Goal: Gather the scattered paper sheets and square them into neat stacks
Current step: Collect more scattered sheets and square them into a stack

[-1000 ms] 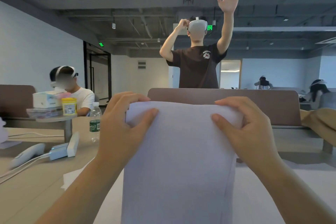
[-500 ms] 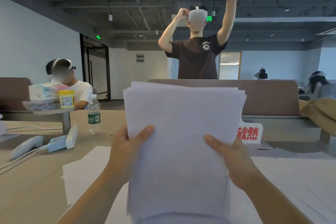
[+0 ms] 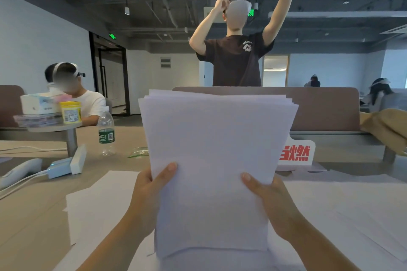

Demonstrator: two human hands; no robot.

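Note:
A stack of white paper sheets (image 3: 211, 149) stands upright in front of me, its bottom edge resting on more paper on the table. Its top edges are uneven, with several sheets fanned out. My left hand (image 3: 149, 196) grips the stack's left side, thumb across the front. My right hand (image 3: 268, 200) grips the right side the same way. Loose white sheets (image 3: 97, 202) lie flat on the table to the left, and more sheets (image 3: 356, 209) lie to the right.
On the tan table (image 3: 28, 226) sit a water bottle (image 3: 106, 131), a white device with a cable (image 3: 66, 166), a white handheld controller (image 3: 17, 171) and a sign with red characters (image 3: 296, 153). A person stands beyond the brown divider (image 3: 326, 108), arm raised. Another person sits at the left.
My hands slid from the stack's top edge down to its lower sides. The stack now stands taller in view, with its uneven top edge exposed.

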